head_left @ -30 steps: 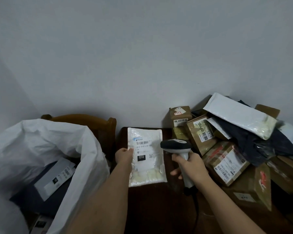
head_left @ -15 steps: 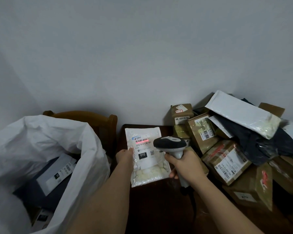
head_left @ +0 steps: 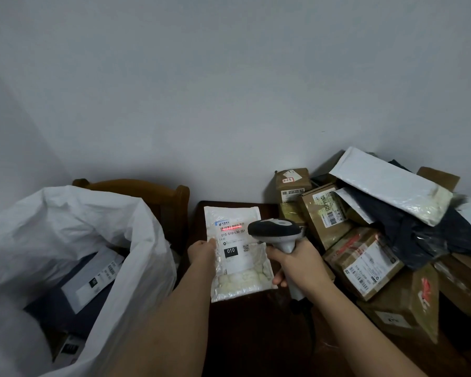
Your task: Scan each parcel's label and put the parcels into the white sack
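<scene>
The white padded parcel point(head_left: 235, 254) is held up over the near-centre of the dark table point(head_left: 256, 336), label facing the camera. A red scan line now lies across the barcode at the top of its label point(head_left: 233, 235) — 1 second ago there was no such line, and the scanner point(head_left: 276, 234) sat lower and further from the label. It has since come up and in, so its head now hangs just right of the barcode.

The left hand point(head_left: 203, 251) pinches the parcel's left edge, thumb on the front. The right hand point(head_left: 297, 265) is wrapped round the scanner's handle, fingers curled tight.

I judge the scan of this parcel is happening right now, so dropping it in comes next. The white sack point(head_left: 79, 229) stands open at the left, propped against a wooden chair point(head_left: 147, 189), with a few parcels already inside. To the right, a heap of boxes point(head_left: 362, 257) and mailers point(head_left: 392, 183) waits — plenty left.
</scene>
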